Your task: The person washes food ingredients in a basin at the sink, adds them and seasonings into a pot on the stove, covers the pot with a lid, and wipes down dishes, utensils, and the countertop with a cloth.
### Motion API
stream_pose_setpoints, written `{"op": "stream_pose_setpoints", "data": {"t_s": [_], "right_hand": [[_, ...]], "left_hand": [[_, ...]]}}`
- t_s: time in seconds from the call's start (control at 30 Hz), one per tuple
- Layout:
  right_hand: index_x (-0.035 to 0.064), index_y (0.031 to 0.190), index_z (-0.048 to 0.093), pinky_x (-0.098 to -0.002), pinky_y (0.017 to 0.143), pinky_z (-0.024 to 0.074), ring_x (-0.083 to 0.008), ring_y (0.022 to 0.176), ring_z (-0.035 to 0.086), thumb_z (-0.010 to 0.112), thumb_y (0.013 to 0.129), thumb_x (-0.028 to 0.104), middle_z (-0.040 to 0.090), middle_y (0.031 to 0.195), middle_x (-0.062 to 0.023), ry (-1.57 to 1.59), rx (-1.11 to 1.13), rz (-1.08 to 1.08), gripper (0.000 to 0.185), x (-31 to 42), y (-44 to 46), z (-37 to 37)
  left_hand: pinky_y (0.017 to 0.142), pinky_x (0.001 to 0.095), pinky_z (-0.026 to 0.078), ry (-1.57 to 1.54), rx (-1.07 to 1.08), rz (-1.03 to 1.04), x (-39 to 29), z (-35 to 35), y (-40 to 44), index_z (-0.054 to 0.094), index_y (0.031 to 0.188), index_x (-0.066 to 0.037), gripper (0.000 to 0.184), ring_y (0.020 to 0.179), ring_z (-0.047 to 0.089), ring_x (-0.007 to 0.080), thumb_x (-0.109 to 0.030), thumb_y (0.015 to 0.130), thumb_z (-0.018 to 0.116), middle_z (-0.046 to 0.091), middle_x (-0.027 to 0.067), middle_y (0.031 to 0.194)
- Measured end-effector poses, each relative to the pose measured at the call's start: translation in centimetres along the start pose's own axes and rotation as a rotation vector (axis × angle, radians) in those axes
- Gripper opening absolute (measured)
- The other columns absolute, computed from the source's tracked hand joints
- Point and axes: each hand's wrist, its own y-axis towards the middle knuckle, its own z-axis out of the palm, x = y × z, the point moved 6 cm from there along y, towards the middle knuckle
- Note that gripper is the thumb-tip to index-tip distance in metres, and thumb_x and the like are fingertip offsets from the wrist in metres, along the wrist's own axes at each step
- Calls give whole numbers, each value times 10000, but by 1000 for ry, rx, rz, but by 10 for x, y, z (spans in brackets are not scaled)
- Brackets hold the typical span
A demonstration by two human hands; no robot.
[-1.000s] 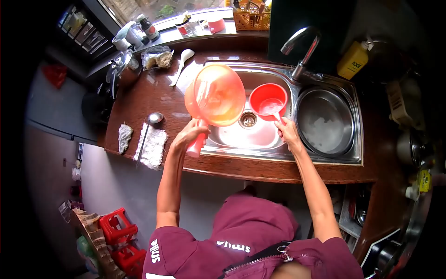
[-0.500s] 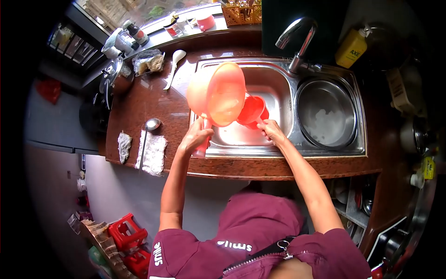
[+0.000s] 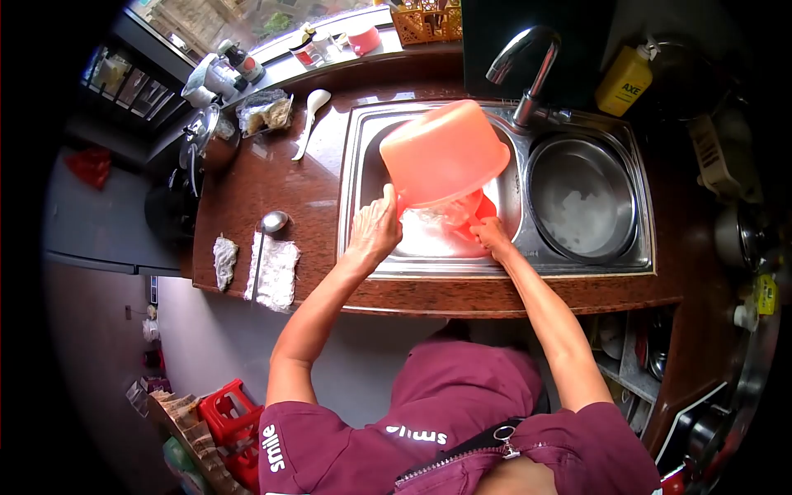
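My left hand is closed round the handle of a large coral plastic dipper. The dipper is tipped over the left sink basin, its outer base and wall facing up. Below its rim, what looks like pouring water glints. My right hand grips a smaller red dipper low in the same basin, just under the large one. The large dipper partly hides the red one, so I cannot tell whether they touch.
A round metal basin with cloudy water fills the right sink. The faucet arches behind. Left on the counter are a ladle, white cloths and a white spoon. A yellow soap bottle stands at right.
My left hand has swung the large dipper right and turned it over toward the red dipper, so its inside no longer shows. My right hand has shifted slightly.
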Motion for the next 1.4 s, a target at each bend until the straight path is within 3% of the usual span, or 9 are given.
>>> {"op": "stream_pose_setpoints", "data": {"t_s": [0.23,0.3,0.43,0.93,1.07,1.13,1.2,1.3,1.4], "right_hand": [[5,924,554,-461,524,427,-348,602,584,474,753,85,593,686,-218,-933,-221,-550,205,49,-47,-16],[74,1076,491,-367,578,394,-251,616,566,430,785,59,573,779,-104,-1167,-328,-569,297,58,-57,-23],[190,999,551,-296,546,353,-119,525,512,475,785,130,480,665,18,-1322,-658,-898,236,116,-86,-60],[168,1046,610,-283,471,400,-163,540,505,516,752,74,469,664,-22,-1066,-743,-988,323,191,-153,-101],[162,960,617,-286,430,400,-158,525,529,512,767,133,508,653,-47,-1146,-559,-950,222,134,-121,-74],[184,982,600,-294,485,390,-161,560,538,497,763,128,509,690,-43,-1257,-524,-903,248,108,-115,-67],[186,892,577,-330,486,408,-174,530,534,485,794,169,490,687,-38,-1005,-691,-891,135,118,-137,-83],[133,877,572,-320,490,397,-150,533,519,494,763,148,510,665,-42,-1328,-600,-824,139,94,-134,-71],[137,879,567,-321,506,398,-166,563,561,481,761,126,534,719,-54,-1330,-437,-773,147,73,-128,-70]], "left_hand": [[601,478,461,44,-171,-62,24,-2,4,390,1010,-12,335,706,587,381,-41,706,526,586,198,749],[619,484,462,50,-152,-126,37,-2,0,381,1018,-12,360,710,588,389,-65,703,548,590,217,753],[623,495,466,74,-120,-254,66,5,-13,353,1031,4,399,707,593,403,-72,704,571,588,254,765],[603,486,455,-30,-332,-483,105,-33,-47,390,1070,-45,425,738,589,417,-238,751,594,605,231,774],[622,477,459,-59,-316,-383,112,-9,-50,378,1148,-17,451,759,584,420,-221,784,549,604,235,809],[630,478,446,139,-434,-46,109,5,-64,378,1115,-8,417,743,572,423,-100,755,569,598,246,818],[619,463,436,-79,-264,-240,91,-7,-65,359,1169,-5,483,734,567,418,-64,741,574,588,230,788],[631,475,432,-39,-445,-91,116,18,-72,350,1133,-44,470,764,566,440,-72,729,588,594,239,814],[680,484,436,-37,-158,-252,105,16,-65,332,1170,-56,513,820,568,435,-87,735,602,592,255,870]]}}
